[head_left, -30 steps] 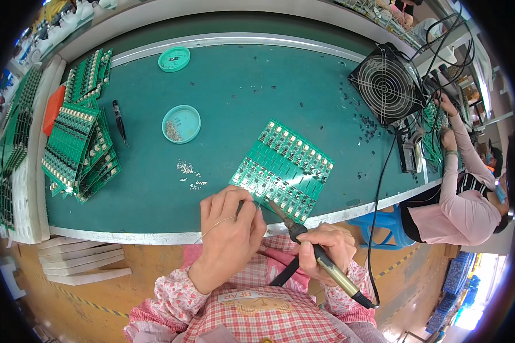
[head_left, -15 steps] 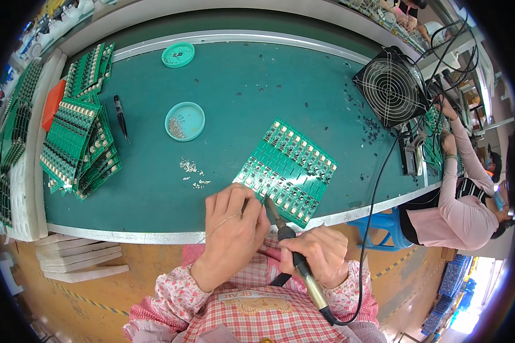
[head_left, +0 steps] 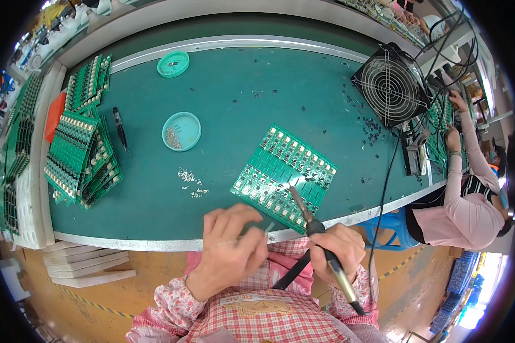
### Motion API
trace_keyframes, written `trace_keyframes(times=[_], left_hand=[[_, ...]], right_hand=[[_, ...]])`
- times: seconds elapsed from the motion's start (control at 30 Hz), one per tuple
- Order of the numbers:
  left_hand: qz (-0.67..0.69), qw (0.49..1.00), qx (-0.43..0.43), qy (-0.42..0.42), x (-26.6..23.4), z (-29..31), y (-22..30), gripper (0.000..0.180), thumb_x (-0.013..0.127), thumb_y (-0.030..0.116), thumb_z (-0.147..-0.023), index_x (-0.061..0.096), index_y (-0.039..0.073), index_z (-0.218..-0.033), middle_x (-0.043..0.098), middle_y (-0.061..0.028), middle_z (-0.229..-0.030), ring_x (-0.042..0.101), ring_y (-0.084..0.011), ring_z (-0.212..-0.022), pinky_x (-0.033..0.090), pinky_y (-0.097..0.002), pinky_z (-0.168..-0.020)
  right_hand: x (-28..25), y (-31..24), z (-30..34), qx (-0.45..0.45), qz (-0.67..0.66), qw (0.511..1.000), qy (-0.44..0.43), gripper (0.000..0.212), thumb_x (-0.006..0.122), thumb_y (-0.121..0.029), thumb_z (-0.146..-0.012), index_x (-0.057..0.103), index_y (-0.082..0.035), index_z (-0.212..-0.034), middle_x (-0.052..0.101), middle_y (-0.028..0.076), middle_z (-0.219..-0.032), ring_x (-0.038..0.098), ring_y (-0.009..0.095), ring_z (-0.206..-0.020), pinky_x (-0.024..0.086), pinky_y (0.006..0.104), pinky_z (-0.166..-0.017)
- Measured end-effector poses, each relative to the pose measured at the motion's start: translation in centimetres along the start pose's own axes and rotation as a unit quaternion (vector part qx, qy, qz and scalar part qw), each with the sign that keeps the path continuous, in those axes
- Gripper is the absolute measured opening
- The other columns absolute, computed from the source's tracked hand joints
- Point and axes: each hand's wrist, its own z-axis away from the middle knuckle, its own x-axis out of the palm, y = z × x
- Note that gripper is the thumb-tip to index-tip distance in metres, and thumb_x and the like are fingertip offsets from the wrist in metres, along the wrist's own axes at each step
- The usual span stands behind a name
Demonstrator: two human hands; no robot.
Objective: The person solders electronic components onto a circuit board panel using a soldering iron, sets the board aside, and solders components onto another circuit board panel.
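Observation:
A green circuit board (head_left: 281, 175) with rows of small parts lies at a slant near the table's front edge. My right hand (head_left: 336, 251) is closed round a soldering iron (head_left: 317, 231), whose tip is over the board's right half; I cannot tell whether it touches. At the board's lower left corner, my left hand (head_left: 229, 248) is raised at the table edge. Its fingers are bent, with a gap between thumb and forefinger, and blur hides detail there. No held thing shows in it.
Stacked circuit boards (head_left: 71, 151) and tweezers (head_left: 120, 130) lie left. Tiny parts fill part of a round dish (head_left: 181, 131); more form a loose pile (head_left: 191, 183). A smaller dish (head_left: 173, 64) stands behind. At right are a fan (head_left: 390, 86), cables and a person (head_left: 469, 206) working.
My right hand has drawn the soldering iron right, its tip moving up and right over the board. My left hand has pulled back from the board, and its fingers have parted.

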Motion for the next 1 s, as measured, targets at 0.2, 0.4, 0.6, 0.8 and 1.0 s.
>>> trace_keyframes(times=[0.2, 0.4, 0.6, 0.8, 1.0], left_hand=[[-0.013, 0.999, 0.042, -0.022, -0.7, 0.5, 1.3, 0.016, 0.076, 0.013, -0.076, 0.060, 0.012, -0.078, 0.064, -0.0034, -0.101, 0.063, -0.0238, -0.100, 0.038, -0.0467, -0.089], [0.015, 0.999, -0.027, -0.024, -0.4, 1.6, 0.3, 0.017, 0.073, 0.008, -0.081, 0.057, 0.010, -0.077, 0.067, -0.0020, -0.091, 0.067, -0.0232, -0.095, 0.039, -0.0468, -0.091], [-0.016, 0.998, -0.050, 0.036, 0.8, 0.5, 0.6, 0.017, 0.071, 0.001, -0.082, 0.055, 0.005, -0.077, 0.068, -0.0084, -0.098, 0.067, -0.0285, -0.097, 0.043, -0.0429, -0.086], [-0.013, 0.994, -0.089, 0.058, 1.1, -0.2, 0.4, 0.018, 0.071, 0.001, -0.083, 0.054, 0.003, -0.078, 0.068, -0.0139, -0.109, 0.064, -0.0332, -0.095, 0.043, -0.0428, -0.084], [-0.010, 0.993, -0.105, 0.050, 1.0, -0.5, 0.1, 0.018, 0.072, 0.000, -0.082, 0.054, 0.002, -0.080, 0.068, -0.0140, -0.109, 0.064, -0.0340, -0.094, 0.045, -0.0424, -0.083]], right_hand=[[0.3, 0.6, -0.3, -0.008, 0.030, 0.989, -0.144, 0.030, 0.079, -0.019, -0.068, 0.073, -0.021, -0.097, 0.042, 0.000, -0.070, 0.049, 0.019, -0.060, 0.040, 0.0297, -0.050], [0.0, 1.7, 0.4, 0.018, 0.020, 0.999, -0.035, 0.034, 0.082, -0.009, -0.069, 0.071, -0.011, -0.101, 0.050, 0.002, -0.069, 0.053, 0.019, -0.058, 0.043, 0.0310, -0.049], [-0.4, 1.0, 1.2, 0.064, -0.084, 0.993, 0.052, 0.018, 0.070, -0.001, -0.080, 0.061, -0.002, -0.095, 0.064, 0.006, -0.065, 0.057, 0.018, -0.048, 0.045, 0.0306, -0.044], [0.8, 1.2, 0.5, 0.104, -0.089, 0.988, 0.073, 0.018, 0.070, 0.000, -0.083, 0.062, 0.000, -0.098, 0.064, 0.005, -0.064, 0.060, 0.020, -0.051, 0.048, 0.0309, -0.051], [1.9, 2.4, 1.1, 0.084, 0.086, 0.991, 0.050, 0.035, 0.075, -0.001, -0.080, 0.064, -0.004, -0.113, 0.068, 0.016, -0.095, 0.064, 0.028, -0.073, 0.051, 0.0365, -0.059]])
